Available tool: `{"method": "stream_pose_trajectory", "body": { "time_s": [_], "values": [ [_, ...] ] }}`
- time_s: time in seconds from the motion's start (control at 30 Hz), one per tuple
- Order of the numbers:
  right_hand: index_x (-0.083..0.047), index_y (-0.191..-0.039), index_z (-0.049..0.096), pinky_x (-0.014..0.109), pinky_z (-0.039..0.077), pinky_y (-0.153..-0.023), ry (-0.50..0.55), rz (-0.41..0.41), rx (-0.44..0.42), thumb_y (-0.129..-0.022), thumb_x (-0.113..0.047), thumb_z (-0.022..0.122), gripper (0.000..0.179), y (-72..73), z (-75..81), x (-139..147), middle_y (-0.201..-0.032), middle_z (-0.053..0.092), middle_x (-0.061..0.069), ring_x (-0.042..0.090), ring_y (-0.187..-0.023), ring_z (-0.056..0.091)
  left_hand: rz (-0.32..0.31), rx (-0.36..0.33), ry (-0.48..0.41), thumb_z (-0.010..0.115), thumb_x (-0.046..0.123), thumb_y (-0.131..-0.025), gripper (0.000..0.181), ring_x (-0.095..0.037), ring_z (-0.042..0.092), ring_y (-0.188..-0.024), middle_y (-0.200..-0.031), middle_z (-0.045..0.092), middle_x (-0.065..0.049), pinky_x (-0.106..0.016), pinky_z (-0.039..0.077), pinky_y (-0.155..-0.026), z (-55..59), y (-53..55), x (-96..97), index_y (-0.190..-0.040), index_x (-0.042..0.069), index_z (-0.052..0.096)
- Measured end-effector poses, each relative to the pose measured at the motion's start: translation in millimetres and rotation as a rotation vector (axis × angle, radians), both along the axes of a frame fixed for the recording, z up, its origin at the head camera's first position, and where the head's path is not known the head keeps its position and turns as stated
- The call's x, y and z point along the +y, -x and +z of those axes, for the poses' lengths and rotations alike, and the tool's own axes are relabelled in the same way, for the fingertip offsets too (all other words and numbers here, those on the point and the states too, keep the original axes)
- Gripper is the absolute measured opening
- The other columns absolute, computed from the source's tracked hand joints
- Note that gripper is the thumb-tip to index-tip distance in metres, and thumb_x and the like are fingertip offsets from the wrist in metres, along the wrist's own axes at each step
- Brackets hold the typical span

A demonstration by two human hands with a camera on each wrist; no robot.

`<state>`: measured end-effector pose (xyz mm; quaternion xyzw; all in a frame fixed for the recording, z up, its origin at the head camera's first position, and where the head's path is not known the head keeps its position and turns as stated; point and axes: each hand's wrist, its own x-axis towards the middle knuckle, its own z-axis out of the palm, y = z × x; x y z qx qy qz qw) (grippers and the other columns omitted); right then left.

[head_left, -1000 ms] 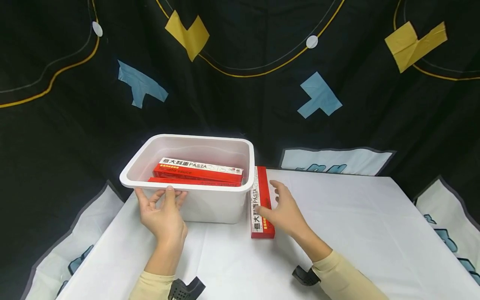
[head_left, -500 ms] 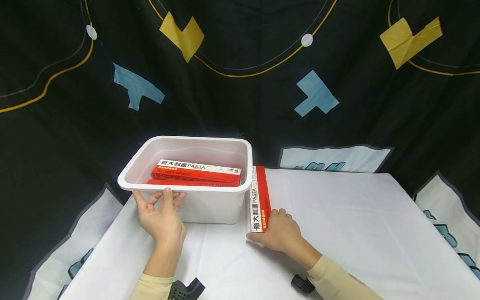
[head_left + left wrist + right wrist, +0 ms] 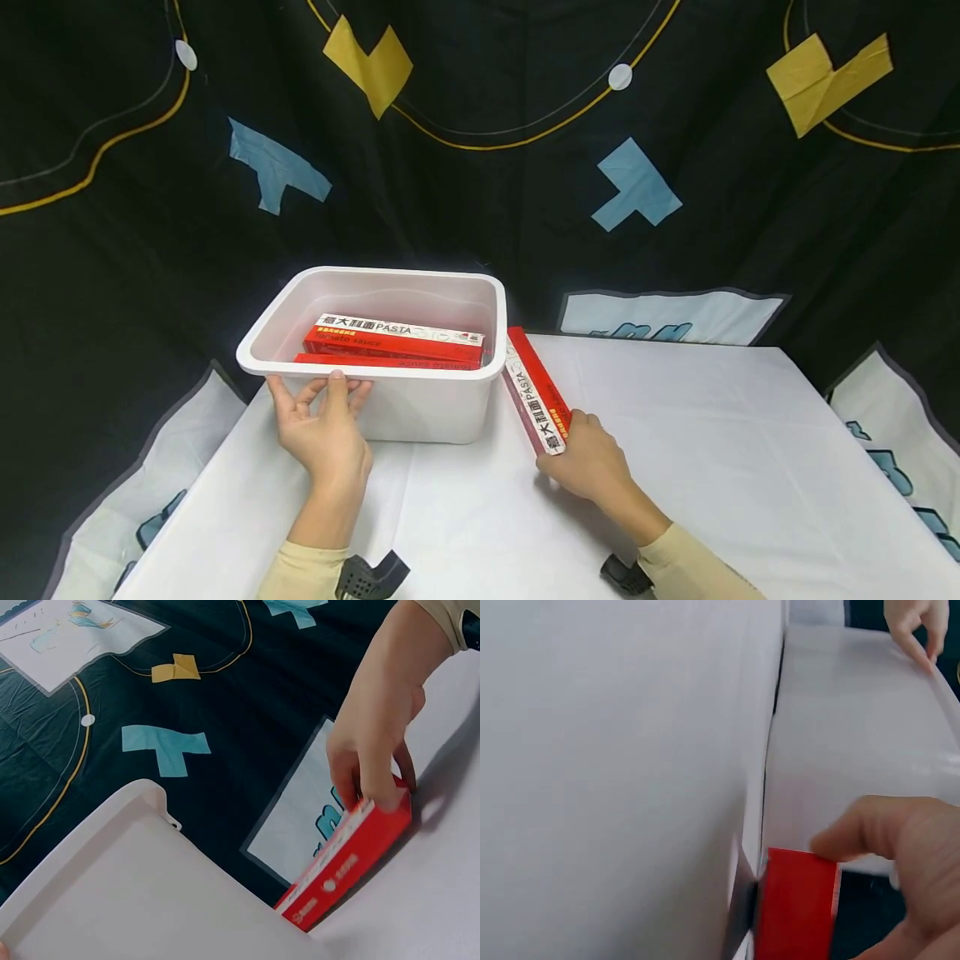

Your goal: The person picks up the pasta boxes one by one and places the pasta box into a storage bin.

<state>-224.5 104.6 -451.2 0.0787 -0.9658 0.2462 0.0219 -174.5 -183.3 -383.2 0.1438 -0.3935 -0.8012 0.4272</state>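
My left hand (image 3: 324, 437) pinches the front rim of a white plastic tub (image 3: 427, 408), thumb and fingertips at its left part. Inside the tub lie two red pasta boxes, the rear one (image 3: 393, 343) with its white label face up and the front one (image 3: 386, 361) mostly hidden by the rim. To the right of the tub, my right hand (image 3: 592, 458) grips the near end of another pasta box (image 3: 536, 396). This box slants, its far end close by the tub's right wall. In the left wrist view, fingers and thumb span the box (image 3: 345, 862) across its end.
A white cloth (image 3: 697, 467) covers the table. Behind it hangs a black curtain (image 3: 480, 217) with blue and yellow printed shapes. A black wrist camera (image 3: 371, 575) sits below my left hand, another (image 3: 626, 575) by the right sleeve.
My right hand came down to the near end of the pasta box, took hold of it, and swung that end rightward and up. The left hand stays at the tub's rim.
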Motion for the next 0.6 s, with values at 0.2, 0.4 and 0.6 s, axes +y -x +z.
{"method": "stream_pose_trajectory", "body": {
  "time_s": [0.2,0.4,0.6],
  "values": [
    [0.003,-0.134,0.047,0.046,0.054,-0.083,0.198,-0.067,0.021,-0.073,-0.027,0.075,0.074,3.5,5.3,33,-0.114,0.057,0.014,0.027,-0.097,0.056,-0.006,-0.003,0.015,0.072,0.002,-0.087,0.093,-0.024,0.066,-0.079,-0.112,0.046,-0.017,-0.042,0.060,-0.078,0.3,1.0,0.4,-0.155,0.035,0.020],
    [-0.001,-0.141,0.042,0.036,0.050,-0.088,0.504,-0.137,-0.016,-0.080,-0.012,0.069,0.067,5.6,19.9,69,-0.130,0.053,0.018,0.029,-0.111,0.051,-0.006,-0.019,0.014,0.072,0.003,-0.087,0.093,-0.024,0.065,-0.080,-0.113,0.046,-0.016,-0.041,0.060,-0.079,-0.3,0.4,0.7,-0.156,0.035,0.019],
    [-0.003,-0.143,0.040,0.015,0.055,-0.076,0.766,-0.145,0.001,-0.085,-0.004,0.067,0.064,5.5,37.6,98,-0.135,0.047,0.014,0.024,-0.114,0.044,-0.012,-0.021,0.011,0.073,0.003,-0.087,0.093,-0.024,0.065,-0.080,-0.113,0.045,-0.016,-0.041,0.060,-0.079,-1.2,0.4,-0.3,-0.156,0.035,0.018]
  ]
}}
